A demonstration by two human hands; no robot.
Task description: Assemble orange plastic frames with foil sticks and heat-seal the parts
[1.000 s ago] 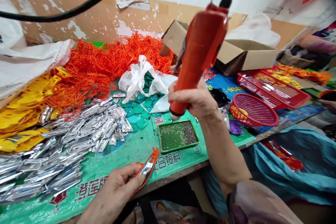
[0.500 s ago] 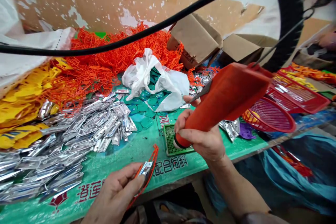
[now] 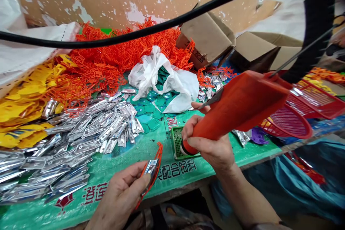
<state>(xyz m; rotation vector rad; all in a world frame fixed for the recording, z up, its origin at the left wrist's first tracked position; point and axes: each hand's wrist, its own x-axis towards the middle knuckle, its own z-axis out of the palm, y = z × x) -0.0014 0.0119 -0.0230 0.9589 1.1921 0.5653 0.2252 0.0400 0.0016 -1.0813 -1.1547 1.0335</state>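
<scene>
My left hand (image 3: 125,190) pinches a thin orange plastic frame (image 3: 159,154) together with a shiny silver metal piece (image 3: 151,167), near the table's front edge. My right hand (image 3: 212,147) is wrapped round the narrow end of a red-orange tool (image 3: 237,104) joined to a thick black hose. A pointed metal blade (image 3: 211,99) sticks out beside my right fingers. Below the tool's tip sits a small green perforated tray (image 3: 177,142), partly covered by the tool and hand. Silver pieces (image 3: 107,129) lie heaped left of the tray.
Orange frames (image 3: 118,50) are piled at the back, with yellow parts (image 3: 24,107) at the left. A white bag (image 3: 183,82) lies among teal pieces. Cardboard boxes (image 3: 207,36) stand behind; red baskets (image 3: 291,122) are at the right. A black hose (image 3: 161,25) arches across the view.
The view has shifted slightly, so the table's contents sit a little farther right. Both hands keep their holds, and the red-orange tool remains over the green tray.
</scene>
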